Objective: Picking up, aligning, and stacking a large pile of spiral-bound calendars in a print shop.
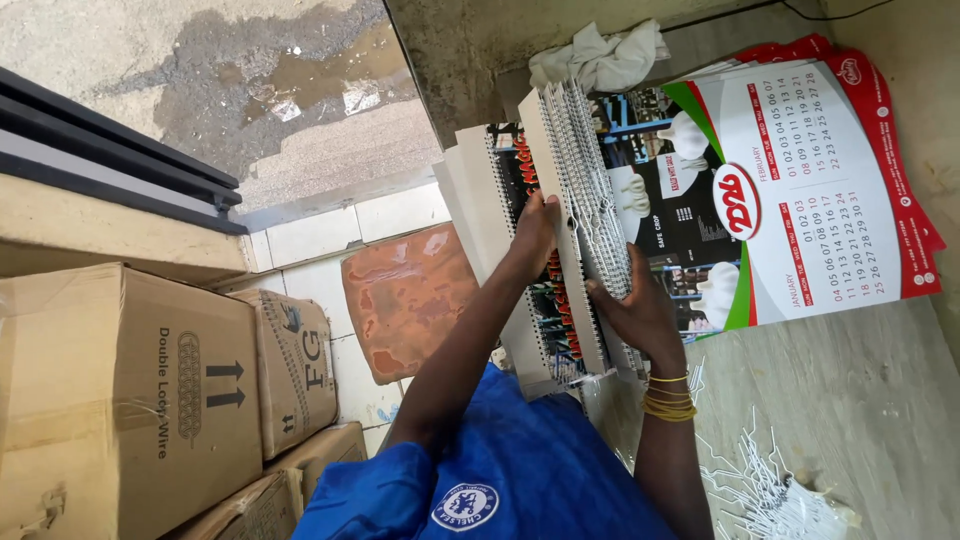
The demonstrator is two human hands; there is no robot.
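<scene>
My left hand (535, 228) presses its fingers against the side of a stack of wire-bound calendars (560, 160) standing on edge on the grey table (860, 380). My right hand (632, 305) grips the wire-bound edge of the same stack from the other side; yellow bands sit on that wrist. Beside the stack lies a pile of flat printed calendars (800, 180) with red borders.
A crumpled white cloth (600, 55) lies at the table's far end. Loose white wire hangers (760, 480) are scattered near me on the table. Cardboard boxes (130, 400) are stacked on the left, with an orange cushion (405, 300) on the tiled floor.
</scene>
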